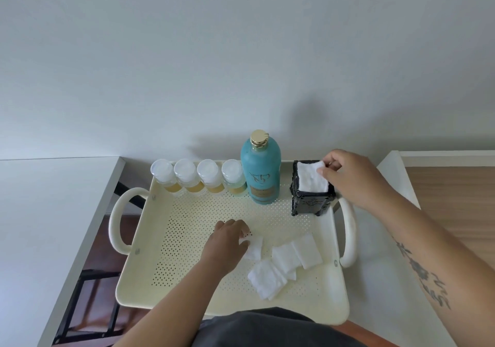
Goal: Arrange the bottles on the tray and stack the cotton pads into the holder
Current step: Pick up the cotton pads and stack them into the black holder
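A cream perforated tray (187, 253) with two handles holds everything. Along its back edge stand several small clear-capped bottles (197, 176) in a row, with a tall teal bottle (260, 170) with a gold cap to their right. At the back right, a black ornate holder (310, 202) contains white cotton pads (310, 176). My right hand (353, 178) pinches the top pad at the holder's mouth. My left hand (227, 242) grips one loose pad (254, 247) lying on the tray floor. Several more loose pads (286, 263) lie to its right.
The tray rests on a white table (380, 293) against a white wall. A gap to the left shows dark floor and a black frame (88, 279). Another white surface (40, 226) lies at far left. A wooden top (455, 199) is at far right.
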The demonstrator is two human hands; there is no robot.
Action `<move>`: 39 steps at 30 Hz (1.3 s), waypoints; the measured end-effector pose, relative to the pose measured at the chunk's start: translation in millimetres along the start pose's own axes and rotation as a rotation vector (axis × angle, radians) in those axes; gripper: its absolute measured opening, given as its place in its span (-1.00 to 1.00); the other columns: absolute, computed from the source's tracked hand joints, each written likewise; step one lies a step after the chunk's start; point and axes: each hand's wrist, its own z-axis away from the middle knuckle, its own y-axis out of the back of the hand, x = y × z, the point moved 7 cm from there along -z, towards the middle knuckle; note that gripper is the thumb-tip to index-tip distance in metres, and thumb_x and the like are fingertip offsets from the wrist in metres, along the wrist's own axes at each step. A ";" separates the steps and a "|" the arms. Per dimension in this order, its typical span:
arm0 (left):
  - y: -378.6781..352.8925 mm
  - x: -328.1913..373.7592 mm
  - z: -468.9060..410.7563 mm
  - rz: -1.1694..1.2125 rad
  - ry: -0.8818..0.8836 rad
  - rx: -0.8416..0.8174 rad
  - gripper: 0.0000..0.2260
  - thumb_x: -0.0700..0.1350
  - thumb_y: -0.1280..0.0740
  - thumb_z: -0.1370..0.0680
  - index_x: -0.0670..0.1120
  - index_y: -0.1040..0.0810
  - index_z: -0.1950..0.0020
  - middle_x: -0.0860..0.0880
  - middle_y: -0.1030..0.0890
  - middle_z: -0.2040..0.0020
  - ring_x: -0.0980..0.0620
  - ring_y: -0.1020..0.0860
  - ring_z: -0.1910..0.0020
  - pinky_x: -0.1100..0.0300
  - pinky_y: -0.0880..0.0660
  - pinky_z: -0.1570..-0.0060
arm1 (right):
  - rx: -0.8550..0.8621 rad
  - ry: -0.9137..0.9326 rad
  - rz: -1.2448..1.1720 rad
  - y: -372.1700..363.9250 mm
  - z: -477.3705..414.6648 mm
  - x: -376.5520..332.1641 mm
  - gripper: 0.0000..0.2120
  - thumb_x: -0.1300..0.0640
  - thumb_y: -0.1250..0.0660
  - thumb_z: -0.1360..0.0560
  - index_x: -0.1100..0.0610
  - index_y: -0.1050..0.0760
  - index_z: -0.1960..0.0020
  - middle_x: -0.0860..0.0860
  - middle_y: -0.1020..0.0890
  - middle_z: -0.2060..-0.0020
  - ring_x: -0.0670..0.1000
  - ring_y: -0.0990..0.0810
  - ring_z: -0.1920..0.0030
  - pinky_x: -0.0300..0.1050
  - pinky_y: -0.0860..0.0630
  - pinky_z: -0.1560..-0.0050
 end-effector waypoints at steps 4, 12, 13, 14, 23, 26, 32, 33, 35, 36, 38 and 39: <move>0.1 0.0 0.3 -0.016 -0.014 0.005 -0.84 -0.09 -0.32 -0.56 0.03 -0.54 -0.14 0.10 -0.58 0.00 0.06 -0.42 -0.04 0.13 -0.51 0.01 | 0.292 0.195 0.183 7.3 19.8 -18.3 -0.86 0.16 -0.31 -0.52 0.12 -0.53 -0.08 0.02 -0.57 0.08 0.11 -0.48 0.01 0.00 -0.47 0.13; 6.9 -6.1 5.4 0.048 0.000 0.075 -0.89 -0.10 -0.33 -0.54 0.00 -0.55 -0.05 0.10 -0.54 0.03 0.07 -0.42 -0.03 0.20 -0.48 0.04 | 0.164 0.455 0.445 -28.6 39.5 -27.1 -0.74 -0.05 -0.26 -0.52 0.08 -0.62 -0.04 -0.05 -0.67 -0.06 0.16 -0.51 -0.24 0.09 -0.34 -0.26; 8.5 -7.5 7.1 0.079 0.010 0.086 -0.90 -0.10 -0.34 -0.54 0.01 -0.55 -0.04 0.11 -0.54 0.04 0.08 -0.42 -0.02 0.22 -0.46 0.04 | 0.138 0.455 0.470 -31.3 38.6 -25.2 -0.68 -0.09 -0.23 -0.52 0.08 -0.61 -0.07 -0.05 -0.66 -0.08 0.16 -0.50 -0.27 0.09 -0.29 -0.32; 10.1 -8.7 9.2 0.110 0.019 0.096 -0.92 -0.10 -0.34 -0.54 0.02 -0.54 -0.02 0.11 -0.55 0.05 0.08 -0.43 -0.02 0.24 -0.44 0.04 | 0.113 0.455 0.498 -33.8 37.5 -23.3 -0.64 -0.13 -0.19 -0.53 0.08 -0.61 -0.10 -0.06 -0.66 -0.09 0.15 -0.48 -0.30 0.08 -0.24 -0.36; 33.0 -0.6 26.5 0.506 0.147 0.151 -0.89 -0.06 -0.38 -0.51 0.09 -0.48 0.17 0.12 -0.61 0.18 0.25 -0.53 0.18 0.40 -0.37 0.30 | 0.123 0.502 0.593 -39.5 36.7 -24.9 -0.47 -0.29 0.00 -0.55 0.04 -0.60 0.10 -0.13 -0.66 0.08 -0.01 -0.54 -0.04 0.02 -0.27 -0.08; 40.8 6.5 27.8 0.690 0.192 0.134 -0.91 -0.04 -0.40 -0.50 0.04 -0.52 0.17 0.11 -0.62 0.24 0.28 -0.51 0.32 0.42 -0.41 0.37 | 0.089 0.489 0.585 -43.3 34.8 -24.9 -0.45 -0.31 0.05 -0.55 0.02 -0.58 0.12 -0.13 -0.64 0.15 -0.02 -0.57 0.07 -0.01 -0.27 -0.06; 52.5 28.8 28.0 1.029 0.197 0.003 -0.87 0.00 -0.46 -0.48 0.00 -0.56 0.16 -0.02 -0.56 0.26 0.02 -0.44 0.26 0.10 -0.42 0.20 | 0.234 0.511 0.437 -27.7 44.8 -34.9 -0.78 -0.09 -0.26 -0.53 0.02 -0.59 0.10 -0.13 -0.65 0.08 0.01 -0.59 0.00 -0.01 -0.27 -0.11; 54.6 34.0 28.0 1.082 0.179 -0.014 -0.87 0.01 -0.46 -0.47 0.00 -0.57 0.14 -0.02 -0.59 0.23 0.01 -0.47 0.23 0.08 -0.43 0.16 | 0.294 0.511 0.362 -22.2 51.1 -38.1 -0.84 -0.02 -0.31 -0.51 0.04 -0.60 0.09 -0.10 -0.65 0.08 0.04 -0.60 0.02 0.01 -0.32 -0.05; 57.0 45.4 27.8 1.171 0.144 -0.058 -0.83 0.04 -0.46 -0.45 0.00 -0.62 0.04 -0.01 -0.67 0.13 0.05 -0.55 0.17 0.09 -0.45 0.10 | 0.339 0.453 0.137 -17.3 64.9 -41.2 -0.89 0.04 -0.36 -0.50 0.06 -0.60 0.04 -0.09 -0.65 0.12 0.03 -0.59 0.09 -0.02 -0.43 0.05; 57.1 50.6 27.7 1.205 0.131 -0.081 -0.77 0.04 -0.46 -0.45 -0.02 -0.63 -0.04 -0.02 -0.69 0.07 0.06 -0.57 0.13 0.09 -0.46 0.07 | 0.290 0.383 -0.017 -20.3 70.1 -41.0 -0.87 0.03 -0.37 -0.50 0.04 -0.59 0.00 -0.11 -0.63 0.13 -0.02 -0.58 0.12 -0.09 -0.47 0.09; 56.6 59.7 27.1 1.261 0.116 -0.118 -0.73 0.05 -0.45 -0.46 -0.04 -0.64 -0.08 -0.04 -0.69 0.02 0.05 -0.58 0.09 0.09 -0.45 0.06 | 0.104 0.178 -0.333 -37.7 78.4 -38.4 -0.77 -0.08 -0.39 -0.46 -0.05 -0.54 -0.09 -0.15 -0.62 0.15 -0.14 -0.57 0.15 -0.33 -0.48 0.16; 56.4 63.4 26.8 1.289 0.112 -0.132 -0.77 0.05 -0.45 -0.46 -0.03 -0.65 -0.04 -0.05 -0.69 0.03 0.04 -0.57 0.08 0.10 -0.45 0.06 | 0.019 0.069 -0.466 -47.9 81.6 -36.3 -0.73 -0.12 -0.40 -0.43 -0.09 -0.52 -0.10 -0.16 -0.63 0.15 -0.16 -0.58 0.13 -0.36 -0.48 0.15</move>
